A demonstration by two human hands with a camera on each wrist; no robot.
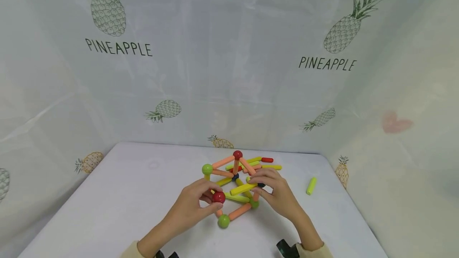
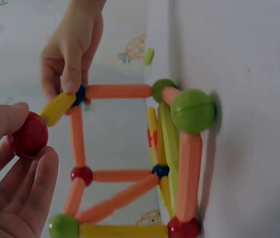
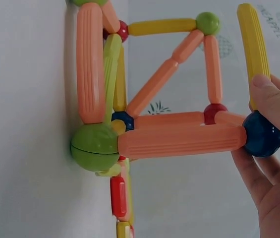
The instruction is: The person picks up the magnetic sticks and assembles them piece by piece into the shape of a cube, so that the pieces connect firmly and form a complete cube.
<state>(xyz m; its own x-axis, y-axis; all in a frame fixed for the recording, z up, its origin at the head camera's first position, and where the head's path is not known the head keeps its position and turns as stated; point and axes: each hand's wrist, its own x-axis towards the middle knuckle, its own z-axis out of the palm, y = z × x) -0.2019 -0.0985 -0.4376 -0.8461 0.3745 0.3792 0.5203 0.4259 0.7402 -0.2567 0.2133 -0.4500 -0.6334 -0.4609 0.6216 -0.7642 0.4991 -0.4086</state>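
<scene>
A structure of magnetic rods and balls stands on the table, with orange rods, yellow rods and green balls. My left hand holds a loose-looking red ball between thumb and fingers, at the structure's near left. With my right hand I grip a yellow rod and the dark blue ball at its lower end; the thumb lies on the rod. That blue ball joins an orange rod of the structure. The yellow rod points toward the red ball; whether they touch I cannot tell.
Behind the structure lie several loose rods, among them a short red one and a yellow one. A lime rod lies apart at the right of the white table. A pineapple-print curtain hangs behind and at the sides.
</scene>
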